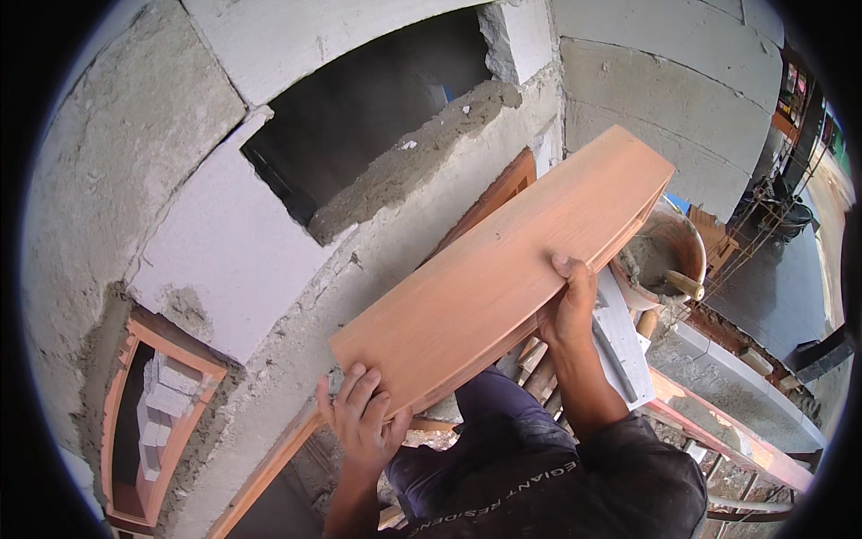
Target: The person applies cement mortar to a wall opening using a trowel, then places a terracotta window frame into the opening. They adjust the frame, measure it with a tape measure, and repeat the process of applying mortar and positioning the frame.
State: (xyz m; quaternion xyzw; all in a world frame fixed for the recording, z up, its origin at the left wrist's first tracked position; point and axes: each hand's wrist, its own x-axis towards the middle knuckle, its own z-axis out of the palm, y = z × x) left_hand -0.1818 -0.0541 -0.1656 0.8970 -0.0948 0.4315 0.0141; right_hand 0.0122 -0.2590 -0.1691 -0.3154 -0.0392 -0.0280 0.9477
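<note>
Reddish wooden frame's (503,269) smack in the middle, slanting up to the right. Left hand's (364,418) got the lower-left end, fingers slightly spread; right hand (570,305) grips the near edge, thumb on top, other fingers mostly hidden. Mortar bucket's (695,251) at centre right.

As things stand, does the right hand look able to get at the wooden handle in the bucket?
Probably not without letting go: the right hand holds the wooden piece, though the handle lies uncovered at the bucket.
</note>
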